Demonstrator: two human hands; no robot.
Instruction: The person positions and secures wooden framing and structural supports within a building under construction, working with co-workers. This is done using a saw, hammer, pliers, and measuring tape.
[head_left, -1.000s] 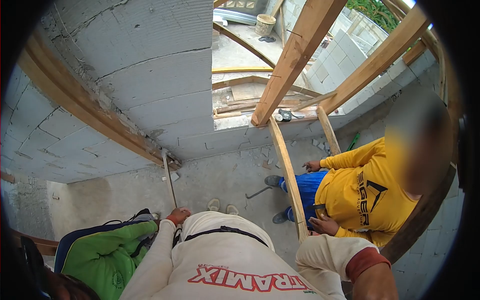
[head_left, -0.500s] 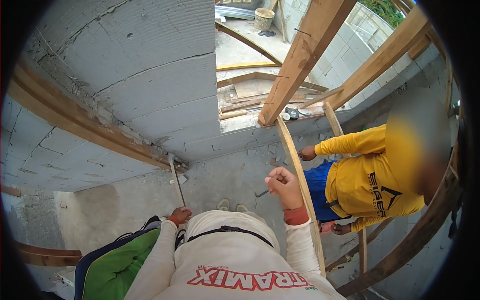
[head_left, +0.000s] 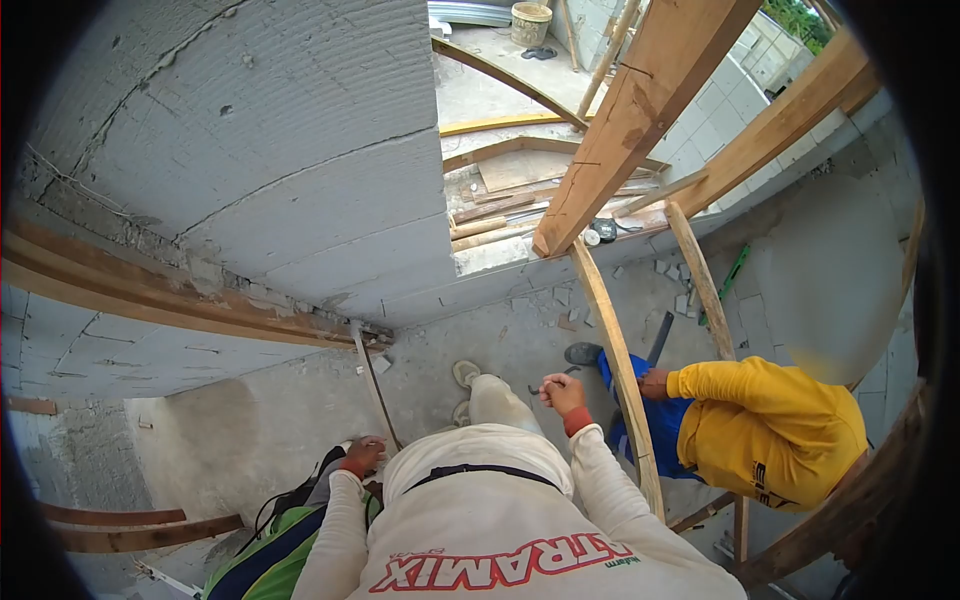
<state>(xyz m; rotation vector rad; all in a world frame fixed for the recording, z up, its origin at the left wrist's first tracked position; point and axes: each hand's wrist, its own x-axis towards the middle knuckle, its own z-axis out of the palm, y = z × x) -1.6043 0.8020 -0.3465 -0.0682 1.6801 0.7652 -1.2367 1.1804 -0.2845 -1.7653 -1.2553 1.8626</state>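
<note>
My right hand (head_left: 563, 393) is raised in front of my right hip, its fingers curled together in a pinch. What it holds, if anything, is too small to make out. A dark hooked tool lies on the floor behind it. At my left side my left hand (head_left: 364, 457) hangs low with loosely bent fingers, nothing visible in it. Close by it are a green and navy garment (head_left: 270, 550) and the lower end of a long, thin straight bar (head_left: 374, 385) leaning on the wall. To the right of my right hand stands a wooden strut (head_left: 612, 345).
A co-worker in a yellow shirt (head_left: 745, 425) bends beyond the strut. A thick timber post (head_left: 645, 110) rises from the window sill, where a tape measure (head_left: 605, 229) lies. A green spirit level (head_left: 728, 280) leans at the far wall. Block rubble (head_left: 672, 270) litters the floor.
My right hand has come lower and closer to my body; my left hand is slightly lower. The co-worker in yellow has bent down, and one of my legs has stepped forward.
</note>
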